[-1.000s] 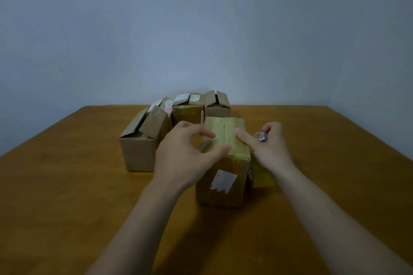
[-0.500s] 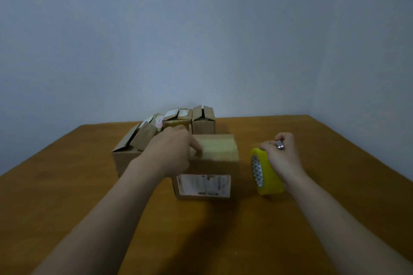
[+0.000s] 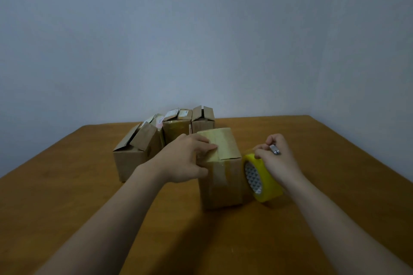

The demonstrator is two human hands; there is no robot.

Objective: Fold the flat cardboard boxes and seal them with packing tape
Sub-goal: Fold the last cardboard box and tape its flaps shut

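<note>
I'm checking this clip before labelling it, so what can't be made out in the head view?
Head view:
Top left edge of the front box: hidden by the left hand.
Free end of the tape roll: covered by the right hand.
The small metal thing on the right hand: too small to identify.
The labels on the back boxes: too small to read.

Taped cardboard box [image 3: 223,174] stands upright just beside yellow tape roll [image 3: 266,179].

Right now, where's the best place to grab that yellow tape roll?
Probably its yellow outer band, from above and the right. The tape roll stands on edge, the box crowds its left, and the right hand rests on top.
</note>
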